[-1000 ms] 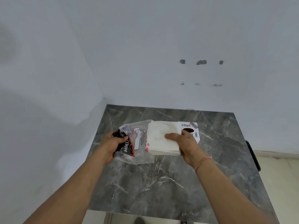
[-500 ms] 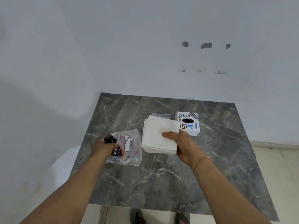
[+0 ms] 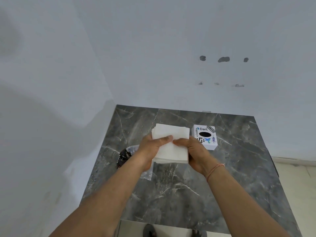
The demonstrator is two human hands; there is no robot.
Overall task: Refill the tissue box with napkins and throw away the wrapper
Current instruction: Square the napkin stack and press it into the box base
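Note:
A white stack of napkins is held above the dark marble table by both hands. My left hand grips its left side with the thumb on top. My right hand grips its right side. The clear plastic wrapper with dark print lies on the table at the left, partly hidden under my left forearm. A white tissue box with an oval black slot and stickers stands on the table just right of the napkins.
White walls close in behind and to the left of the table. The table's front edge is near my feet. A dark object sticks out past the right edge.
My left hand let go of the wrapper, which now lies on the table, and moved right onto the napkin stack. Both hands now hold the napkins.

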